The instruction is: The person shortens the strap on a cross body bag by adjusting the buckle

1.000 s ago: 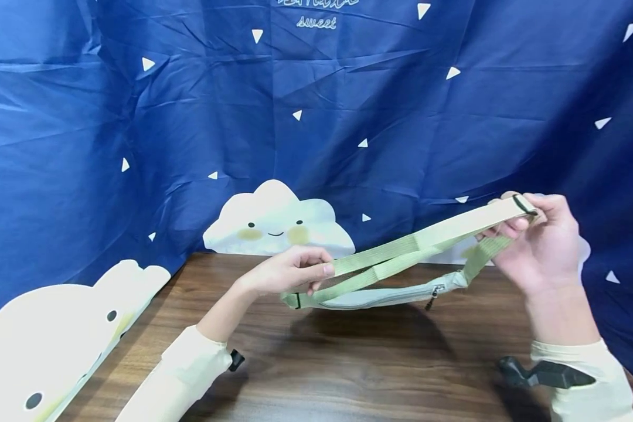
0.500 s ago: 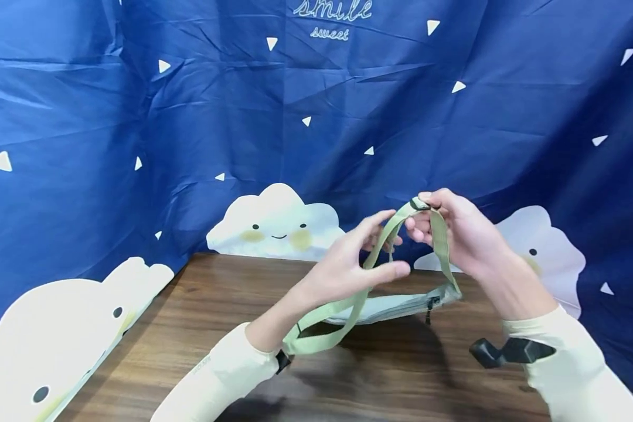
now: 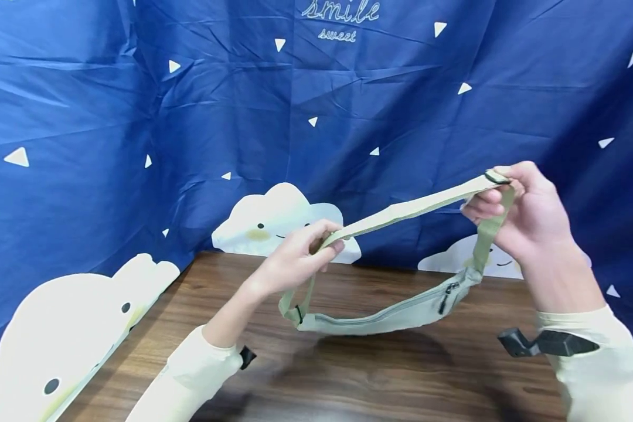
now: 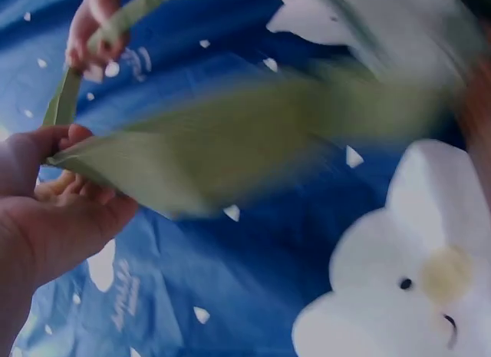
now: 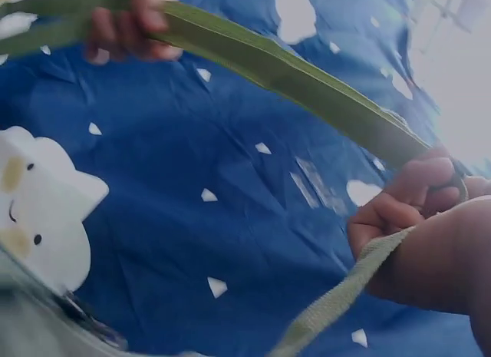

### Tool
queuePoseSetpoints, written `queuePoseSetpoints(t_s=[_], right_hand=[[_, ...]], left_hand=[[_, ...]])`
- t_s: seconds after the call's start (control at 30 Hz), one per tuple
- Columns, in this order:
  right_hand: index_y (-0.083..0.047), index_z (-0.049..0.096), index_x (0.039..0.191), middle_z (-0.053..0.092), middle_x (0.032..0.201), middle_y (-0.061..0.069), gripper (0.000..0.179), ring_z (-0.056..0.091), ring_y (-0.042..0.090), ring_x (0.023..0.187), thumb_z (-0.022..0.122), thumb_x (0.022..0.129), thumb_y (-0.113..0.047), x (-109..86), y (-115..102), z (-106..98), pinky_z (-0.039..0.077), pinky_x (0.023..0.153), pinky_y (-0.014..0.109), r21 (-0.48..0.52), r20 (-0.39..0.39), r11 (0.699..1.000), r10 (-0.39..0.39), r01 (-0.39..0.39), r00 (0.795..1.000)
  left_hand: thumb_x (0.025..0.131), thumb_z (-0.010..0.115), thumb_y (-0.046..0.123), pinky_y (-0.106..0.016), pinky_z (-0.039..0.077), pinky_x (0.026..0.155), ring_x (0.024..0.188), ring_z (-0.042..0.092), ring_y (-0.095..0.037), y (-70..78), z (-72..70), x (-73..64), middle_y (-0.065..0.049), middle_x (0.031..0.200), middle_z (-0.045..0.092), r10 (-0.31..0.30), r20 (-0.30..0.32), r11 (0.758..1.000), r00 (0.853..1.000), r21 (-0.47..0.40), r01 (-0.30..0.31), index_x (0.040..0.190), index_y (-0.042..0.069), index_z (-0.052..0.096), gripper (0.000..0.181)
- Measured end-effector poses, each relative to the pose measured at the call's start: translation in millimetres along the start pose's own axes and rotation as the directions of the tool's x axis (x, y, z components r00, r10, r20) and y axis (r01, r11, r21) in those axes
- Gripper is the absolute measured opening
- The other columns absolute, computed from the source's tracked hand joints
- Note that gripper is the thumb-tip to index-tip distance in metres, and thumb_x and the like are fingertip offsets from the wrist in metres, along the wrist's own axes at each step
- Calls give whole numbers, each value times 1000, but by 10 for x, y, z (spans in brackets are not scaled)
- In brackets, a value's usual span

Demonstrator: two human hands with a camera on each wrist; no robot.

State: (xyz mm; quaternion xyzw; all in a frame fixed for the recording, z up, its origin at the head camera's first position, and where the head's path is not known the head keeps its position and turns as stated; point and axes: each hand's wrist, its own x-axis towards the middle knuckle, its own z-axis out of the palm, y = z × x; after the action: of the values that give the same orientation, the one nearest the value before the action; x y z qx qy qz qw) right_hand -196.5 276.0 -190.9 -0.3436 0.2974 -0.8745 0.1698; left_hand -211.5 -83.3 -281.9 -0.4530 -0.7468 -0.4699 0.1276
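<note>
A pale green waist bag [image 3: 380, 321] with a zipper along its top hangs by its webbing strap [image 3: 417, 206] close over the table. My left hand [image 3: 295, 258] pinches the strap between thumb and fingers, left of the middle. Up at the right, my right hand [image 3: 533, 211] grips the strap at its dark slide buckle [image 3: 497, 177]. Between the hands the strap runs taut, rising to the right. A dark zipper pull [image 3: 445, 299] dangles near the bag's right end. In the left wrist view, the strap [image 4: 230, 142] is blurred beside my left hand [image 4: 61, 203].
The wooden table [image 3: 316, 381] lies beneath the bag. A blue cloth [image 3: 242, 105] with white triangles and cloud faces hangs behind it, and a white cloud shape [image 3: 79, 334] lines the left edge. Dark camera mounts [image 3: 548, 343] sit on both sleeves.
The hands came together near the buckle half a second ago, the left one spread beside the strap. Now they are apart again, the left pinching the strap and the right higher, the strap stretched between them.
</note>
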Motion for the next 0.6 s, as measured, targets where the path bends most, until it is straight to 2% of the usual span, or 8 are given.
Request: queuePoseSetpoints(t_s=[0.1, 0.17, 0.23, 0.3, 0.37, 0.47, 0.53, 0.6], right_hand=[[6, 43, 65, 47, 63, 18, 46, 29, 29, 56, 33, 104, -16, -121, -111, -198, 32, 61, 41, 112, -90, 992, -50, 60, 995], [4, 43, 66, 48, 63, 18, 43, 30, 30, 56, 37, 102, -16, -221, -208, -345, 35, 64, 43, 172, -148, 981, -64, 90, 987], [4, 43, 66, 47, 62, 16, 39, 29, 28, 55, 40, 100, -15, -309, -305, -483, 32, 64, 43, 220, -185, 969, -75, 115, 980], [2, 41, 65, 45, 62, 15, 37, 28, 28, 55, 43, 98, -14, -389, -402, -596, 29, 64, 42, 262, -208, 955, -86, 140, 974], [2, 41, 66, 44, 63, 15, 37, 27, 28, 56, 42, 99, -14, -459, -488, -679, 29, 66, 43, 283, -208, 947, -97, 155, 973], [8, 47, 68, 45, 64, 17, 43, 31, 31, 58, 37, 104, -16, -530, -541, -764, 36, 70, 47, 263, -163, 951, -124, 165, 979], [13, 51, 73, 47, 65, 19, 50, 36, 34, 61, 31, 107, -18, -555, -512, -805, 42, 79, 50, 235, -130, 961, -118, 146, 984], [16, 55, 79, 51, 69, 22, 54, 38, 34, 62, 27, 109, -19, -558, -446, -824, 43, 85, 51, 206, -106, 969, -118, 138, 987]], left_hand=[[106, 58, 26, -34, 39, 50, 56, 52, -18, -161, -131, -75, -2, 68, 57, -51, 71, 999, 996, -6, 51, 121, 23, 65, 16], [106, 59, 29, -34, 40, 51, 58, 52, -20, -268, -209, -109, -2, 73, 57, -99, 113, 995, 989, -2, 100, 122, 25, 66, 18], [104, 61, 33, -33, 43, 55, 65, 54, -19, -394, -292, -155, -1, 83, 60, -142, 148, 990, 979, -1, 144, 122, 27, 66, 20], [103, 64, 31, -31, 45, 59, 69, 54, -18, -537, -373, -208, -2, 88, 61, -177, 160, 981, 971, -56, 188, 124, 25, 67, 22], [101, 67, 27, -29, 45, 64, 78, 55, -16, -677, -456, -253, -2, 96, 64, -192, 159, 968, 968, -131, 213, 126, 19, 67, 27], [98, 71, 18, -27, 42, 57, 68, 51, -15, -878, -557, -320, -3, 84, 62, -216, 139, 941, 966, -232, 244, 127, 11, 67, 31], [97, 72, 17, -27, 39, 53, 62, 46, -14, -995, -584, -355, -2, 76, 58, -235, 117, 944, 965, -210, 255, 124, 9, 68, 28], [95, 75, 21, -27, 36, 50, 57, 42, -13, -1103, -572, -372, 1, 69, 49, -255, 104, 955, 961, -125, 267, 115, 12, 70, 22]])
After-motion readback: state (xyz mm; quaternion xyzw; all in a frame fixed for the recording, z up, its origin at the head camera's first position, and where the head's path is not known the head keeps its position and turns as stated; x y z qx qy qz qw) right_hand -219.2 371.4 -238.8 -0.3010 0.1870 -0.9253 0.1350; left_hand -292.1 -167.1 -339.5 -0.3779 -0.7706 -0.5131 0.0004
